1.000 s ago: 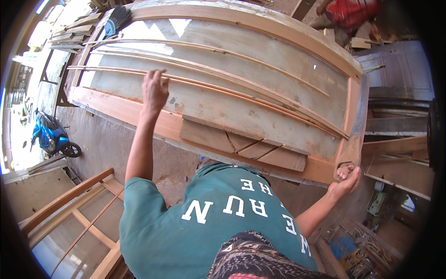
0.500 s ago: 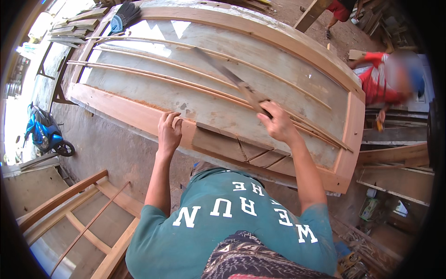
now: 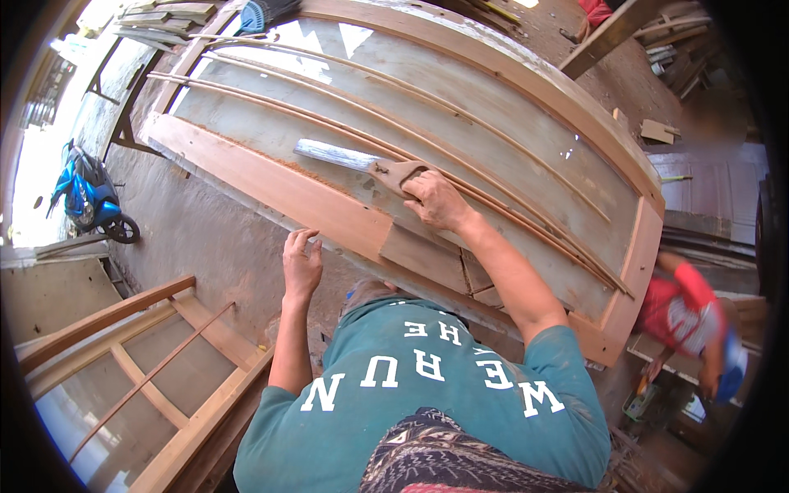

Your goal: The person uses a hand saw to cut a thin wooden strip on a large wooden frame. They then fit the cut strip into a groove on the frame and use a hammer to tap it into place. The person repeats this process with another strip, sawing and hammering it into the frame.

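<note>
Brown saw handle [image 3: 391, 172], white-lettered teal shirt [image 3: 459, 396]

I stood in a carpentry workshop, and look: handsaw [image 3: 374, 167], sawdust [image 3: 288, 166], big wooden frame [image 3: 263, 178], piled boards [image 3: 164, 25]!

saw handle [image 3: 396, 174] partly hidden by the right hand [image 3: 440, 201], blurred co-worker [image 3: 675, 316] in red

The saw [image 3: 383, 169] has swung toward the near rail [image 3: 279, 185], and the left grip [image 3: 302, 264] has come off it.
</note>
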`<state>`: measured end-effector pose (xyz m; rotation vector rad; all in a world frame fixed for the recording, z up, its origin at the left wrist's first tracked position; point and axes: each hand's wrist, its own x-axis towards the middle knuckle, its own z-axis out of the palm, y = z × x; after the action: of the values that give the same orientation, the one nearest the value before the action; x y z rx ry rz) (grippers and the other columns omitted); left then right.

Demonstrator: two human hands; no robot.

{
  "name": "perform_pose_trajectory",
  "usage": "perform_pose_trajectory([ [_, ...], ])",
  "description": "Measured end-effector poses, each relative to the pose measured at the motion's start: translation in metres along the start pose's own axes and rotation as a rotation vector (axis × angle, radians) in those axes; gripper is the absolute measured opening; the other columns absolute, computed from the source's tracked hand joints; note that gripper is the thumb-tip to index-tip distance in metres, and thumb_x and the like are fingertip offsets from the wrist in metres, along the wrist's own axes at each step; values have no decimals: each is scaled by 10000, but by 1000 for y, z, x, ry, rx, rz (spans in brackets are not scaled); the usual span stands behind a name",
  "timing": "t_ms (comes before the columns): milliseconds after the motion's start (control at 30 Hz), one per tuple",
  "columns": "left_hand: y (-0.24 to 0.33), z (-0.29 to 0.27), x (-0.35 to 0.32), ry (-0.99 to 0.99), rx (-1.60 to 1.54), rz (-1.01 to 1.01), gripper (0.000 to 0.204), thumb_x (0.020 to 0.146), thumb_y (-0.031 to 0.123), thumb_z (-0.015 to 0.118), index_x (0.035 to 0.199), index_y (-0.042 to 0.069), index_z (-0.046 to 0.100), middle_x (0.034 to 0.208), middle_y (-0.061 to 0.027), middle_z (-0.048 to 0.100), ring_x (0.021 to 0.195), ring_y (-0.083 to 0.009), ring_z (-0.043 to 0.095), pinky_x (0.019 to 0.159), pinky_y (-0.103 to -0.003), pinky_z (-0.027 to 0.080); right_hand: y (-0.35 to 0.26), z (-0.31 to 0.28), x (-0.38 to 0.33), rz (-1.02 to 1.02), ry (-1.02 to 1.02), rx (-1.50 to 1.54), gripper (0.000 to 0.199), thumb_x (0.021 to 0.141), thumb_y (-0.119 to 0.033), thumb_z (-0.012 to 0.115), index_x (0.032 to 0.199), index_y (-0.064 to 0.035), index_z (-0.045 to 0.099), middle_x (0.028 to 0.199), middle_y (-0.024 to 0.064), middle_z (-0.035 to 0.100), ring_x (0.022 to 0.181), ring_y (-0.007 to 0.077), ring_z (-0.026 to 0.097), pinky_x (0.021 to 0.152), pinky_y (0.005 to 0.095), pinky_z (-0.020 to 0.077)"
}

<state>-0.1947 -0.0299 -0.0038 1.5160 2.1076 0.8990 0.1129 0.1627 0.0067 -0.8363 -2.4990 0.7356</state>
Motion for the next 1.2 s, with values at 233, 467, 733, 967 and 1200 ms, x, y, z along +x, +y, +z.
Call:
perform_pose_trajectory([
  [233,-7,-7,10,11,-39,11,238,954,44,744,1191,20,748,1220,-180,721,1186,-379,684,1039,-456,540,11,-12,-3,269,181,-145,290,977,-226,754,1192,-32,751,1174,197,754,1114,392,695,1026,481,546],
  [467,-11,-7,10,17,-64,-11,235,952,52,740,1185,22,747,1212,-178,718,1179,-383,685,1032,-461,543,45,-29,-43,479,84,-483,274,972,-139,727,1222,-27,721,1189,158,671,1197,372,633,1015,541,520],
  [733,-2,5,27,108,12,77,205,955,85,737,1155,40,754,1173,-167,717,1147,-381,676,999,-492,539,60,-20,-56,527,62,-432,205,969,-102,702,1162,-35,690,1160,164,665,1161,386,632,969,546,512],
  [967,24,16,62,127,-70,82,178,997,77,697,1144,1,762,1104,-182,723,1050,-339,711,924,-440,566,39,-22,-53,481,154,-387,183,959,-145,747,1095,-65,654,1129,153,675,1118,381,655,950,523,513],
  [1200,57,58,118,-55,-256,-6,213,996,140,716,1167,19,755,1129,-173,740,1009,-333,743,917,-441,592,46,-15,-62,348,154,-599,94,958,-121,709,1018,-63,666,1053,126,685,1045,338,675,908,496,519],
])
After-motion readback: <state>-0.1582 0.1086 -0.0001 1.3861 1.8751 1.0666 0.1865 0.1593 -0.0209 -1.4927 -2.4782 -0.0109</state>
